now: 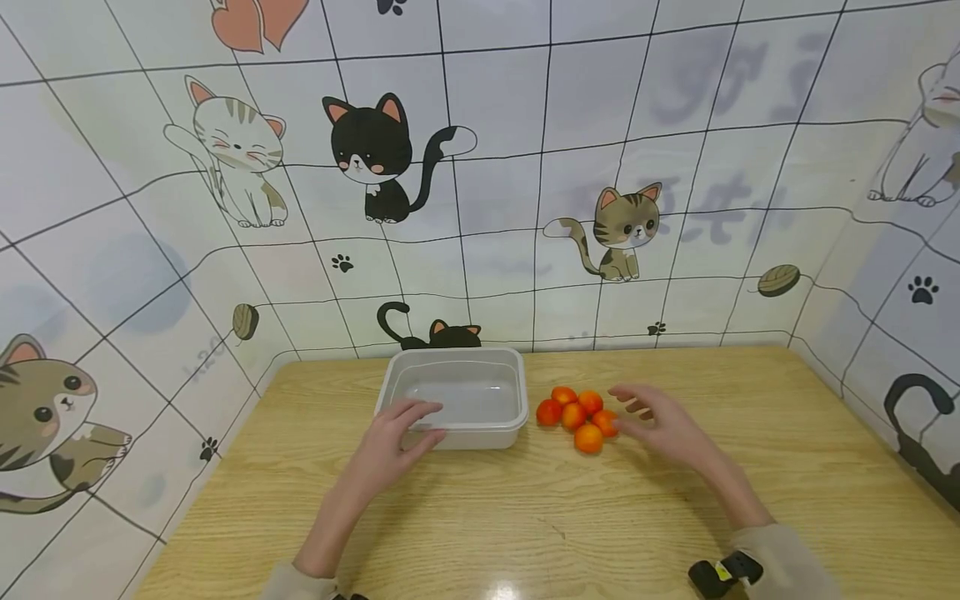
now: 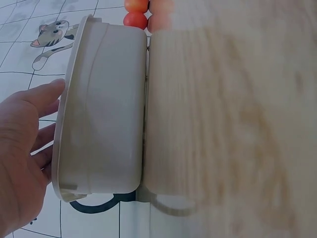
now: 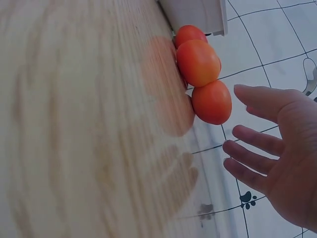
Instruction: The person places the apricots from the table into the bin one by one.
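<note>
Nearest the camera are two pale sleeves (image 1: 787, 558), the right one with a dark wrist strap (image 1: 708, 577), over the near part of the wooden table (image 1: 487, 517). A whitish plastic container (image 1: 483, 439) stands upright by the table's back edge, left of that edge's middle; light glints on its bare inner floor. The left hand (image 1: 388, 443) is at its front left corner, fingers over the opening, thumb in front, tips apart; whether it touches the rim, I cannot tell. Six orange-red tomatoes (image 1: 573, 417) cluster on the table just right of the container, near the middle of the back edge. The right hand (image 1: 667, 427) is beside the rightmost tomatoes, thumb and fingers apart, gripping nothing.
</note>
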Tool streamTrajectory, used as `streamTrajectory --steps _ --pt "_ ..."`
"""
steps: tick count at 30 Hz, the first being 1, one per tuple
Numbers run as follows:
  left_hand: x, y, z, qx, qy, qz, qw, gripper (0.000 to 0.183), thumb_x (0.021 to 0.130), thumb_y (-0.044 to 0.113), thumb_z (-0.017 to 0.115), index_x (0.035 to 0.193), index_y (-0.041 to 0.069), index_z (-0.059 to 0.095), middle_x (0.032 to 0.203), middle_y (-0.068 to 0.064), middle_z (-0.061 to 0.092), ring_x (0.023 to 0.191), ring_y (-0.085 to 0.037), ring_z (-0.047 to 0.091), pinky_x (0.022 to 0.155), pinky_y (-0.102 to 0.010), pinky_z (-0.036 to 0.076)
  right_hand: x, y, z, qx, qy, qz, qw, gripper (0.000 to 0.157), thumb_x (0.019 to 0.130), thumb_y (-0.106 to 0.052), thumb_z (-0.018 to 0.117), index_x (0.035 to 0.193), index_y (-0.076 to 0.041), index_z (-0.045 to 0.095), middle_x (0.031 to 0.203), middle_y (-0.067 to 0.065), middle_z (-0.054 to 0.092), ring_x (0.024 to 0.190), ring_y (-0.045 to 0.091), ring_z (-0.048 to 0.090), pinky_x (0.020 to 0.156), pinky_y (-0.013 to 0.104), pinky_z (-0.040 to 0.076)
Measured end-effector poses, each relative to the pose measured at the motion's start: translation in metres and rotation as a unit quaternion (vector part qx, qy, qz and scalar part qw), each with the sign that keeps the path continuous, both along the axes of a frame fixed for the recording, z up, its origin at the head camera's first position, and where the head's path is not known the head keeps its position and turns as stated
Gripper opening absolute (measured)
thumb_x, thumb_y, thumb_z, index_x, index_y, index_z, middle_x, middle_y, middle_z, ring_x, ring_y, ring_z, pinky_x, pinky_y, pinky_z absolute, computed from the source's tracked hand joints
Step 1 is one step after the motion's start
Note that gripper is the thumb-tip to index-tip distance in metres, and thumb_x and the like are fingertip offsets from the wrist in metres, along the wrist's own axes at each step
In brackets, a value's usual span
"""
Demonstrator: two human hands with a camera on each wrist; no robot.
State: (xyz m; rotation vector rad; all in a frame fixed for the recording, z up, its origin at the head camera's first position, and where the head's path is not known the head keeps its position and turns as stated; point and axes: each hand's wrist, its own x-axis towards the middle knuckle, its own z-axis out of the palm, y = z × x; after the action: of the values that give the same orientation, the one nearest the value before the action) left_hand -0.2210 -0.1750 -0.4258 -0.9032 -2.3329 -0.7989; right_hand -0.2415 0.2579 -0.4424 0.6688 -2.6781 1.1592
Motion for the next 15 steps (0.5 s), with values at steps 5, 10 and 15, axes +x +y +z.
streamTrajectory --steps 5,10,15 --pt "0.0001 0.0014 -0.0019 0.012 -0.003 -0.003 0.9999 0.033 0.088 0.017 0.08 0.116 0.004 0.071 0.11 -0.005 0.07 0.102 -0.021 0.066 0.085 -0.041 0.055 -0.001 -0.0015 -0.0034 -0.005 -0.005 0.008 1.0 0.045 0.091 -0.013 0.077 0.131 0.002 0.061 0.125 0.022 0.063 0.102 0.035 0.063 0.085 0.052 0.054" --pt "0.0016 0.0021 -0.0017 0.023 -0.022 -0.003 0.9995 0.028 0.088 0.014 0.08 0.112 0.002 0.073 0.107 -0.005 0.07 0.099 -0.022 0.067 0.084 -0.039 0.056 -0.0029 -0.0024 -0.0064 -0.013 -0.014 0.021 1.0 0.044 0.089 -0.013 0.079 0.128 0.002 0.063 0.122 0.022 0.063 0.099 0.032 0.065 0.083 0.046 0.056" --pt "0.004 0.0026 -0.0012 0.031 -0.058 0.011 0.9978 0.025 0.088 0.013 0.08 0.109 0.003 0.073 0.105 -0.003 0.069 0.097 -0.022 0.067 0.084 -0.037 0.056 -0.0048 -0.0037 -0.0084 -0.01 -0.021 0.031 0.999 0.039 0.089 -0.011 0.078 0.125 0.0 0.065 0.119 0.017 0.065 0.097 0.029 0.066 0.082 0.042 0.057"
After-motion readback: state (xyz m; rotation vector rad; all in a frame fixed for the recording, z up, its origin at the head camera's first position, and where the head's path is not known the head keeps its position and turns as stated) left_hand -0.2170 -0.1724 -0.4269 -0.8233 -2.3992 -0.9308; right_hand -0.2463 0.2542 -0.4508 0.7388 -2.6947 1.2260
